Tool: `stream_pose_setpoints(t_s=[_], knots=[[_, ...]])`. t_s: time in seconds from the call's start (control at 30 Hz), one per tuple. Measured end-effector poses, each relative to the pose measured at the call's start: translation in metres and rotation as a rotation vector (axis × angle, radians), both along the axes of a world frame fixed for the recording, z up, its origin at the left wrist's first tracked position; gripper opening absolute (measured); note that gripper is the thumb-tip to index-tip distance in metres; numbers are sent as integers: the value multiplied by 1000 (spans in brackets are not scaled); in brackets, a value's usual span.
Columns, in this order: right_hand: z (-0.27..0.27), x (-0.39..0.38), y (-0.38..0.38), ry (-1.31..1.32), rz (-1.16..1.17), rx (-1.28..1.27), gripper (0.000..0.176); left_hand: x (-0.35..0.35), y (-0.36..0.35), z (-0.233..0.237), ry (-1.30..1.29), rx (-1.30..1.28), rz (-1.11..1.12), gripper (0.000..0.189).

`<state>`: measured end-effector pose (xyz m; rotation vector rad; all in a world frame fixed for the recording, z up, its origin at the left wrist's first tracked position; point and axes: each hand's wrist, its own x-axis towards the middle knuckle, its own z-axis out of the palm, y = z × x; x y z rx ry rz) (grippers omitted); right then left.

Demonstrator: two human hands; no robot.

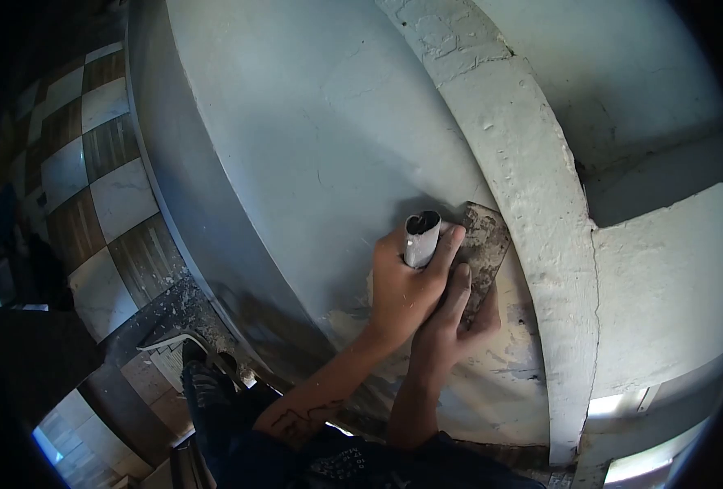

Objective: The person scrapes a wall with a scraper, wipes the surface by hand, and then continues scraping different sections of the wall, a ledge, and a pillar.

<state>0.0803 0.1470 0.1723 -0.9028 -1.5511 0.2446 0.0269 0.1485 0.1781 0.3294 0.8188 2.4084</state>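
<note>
A scraper with a pale tubular handle and a wide, stained metal blade [482, 244] is held against the grey-painted wall [313, 155]. My left hand [408, 285] is wrapped round its handle, whose hollow end points up. Close beside it, my right hand [459, 330] presses its fingers on the lower part of the blade. The blade's upper corner lies near the raised white trim [524, 163]. Around and below both hands the wall surface is patchy, with bare yellowish spots.
Checkered floor tiles [125, 200] run along the left, with paint debris [190, 306] near the wall's foot. A recessed ledge [663, 179] and a cracked white wall part [663, 285] are at the right. My shoe stands at the lower left.
</note>
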Motion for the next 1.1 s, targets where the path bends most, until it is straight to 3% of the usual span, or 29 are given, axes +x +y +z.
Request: stream_pose_setpoints(t_s=[0.03,0.13,0.33,0.4,0.43,0.57,0.73,0.93,1.0,1.03,1.1], knots=[[4,6,0,-156,47,-8,29,-2,-3,-1,1,1,-14,19],[-2,25,-6,-169,185,-98,32,23,-2,-23,-6,-48,37,18],[-5,14,1,-64,-16,86,23,13,-1,-12,-33,-3,13,18],[4,19,-10,-272,125,-76,21,21,0,-24,-4,-13,65,19],[-5,26,-4,-259,174,41,19,26,-4,-27,5,-38,64,19],[3,18,2,-235,197,39,19,24,7,-20,-42,-22,95,18],[17,8,-3,-158,238,-163,20,6,2,-8,57,4,93,18],[13,17,-1,-196,210,-141,20,11,-3,-3,11,-46,58,16],[1,9,4,68,148,-50,20,17,-2,-9,7,-41,56,17],[16,17,-2,-159,260,-145,20,20,-2,-12,3,-36,65,17],[16,17,-2,-140,283,-119,20,21,-6,-9,-22,-32,82,17]])
